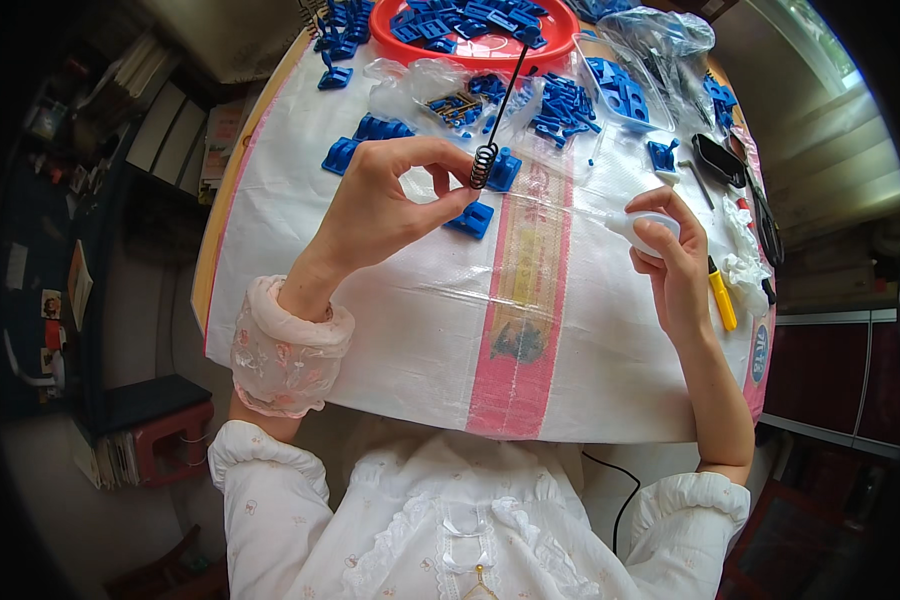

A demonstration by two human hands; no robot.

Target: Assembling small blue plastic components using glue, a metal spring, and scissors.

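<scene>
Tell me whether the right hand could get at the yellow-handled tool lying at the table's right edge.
Probably yes. The yellow-handled tool lies just beside the right hand, with nothing between them. But that hand already has a small white rounded object in its grip, so it would likely have to set that down first.

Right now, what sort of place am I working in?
Probably a home or small-workshop assembly table. The round table is covered with a woven plastic sheet, a red basin holds blue plastic parts, and the left hand pinches a coiled metal spring.
</scene>
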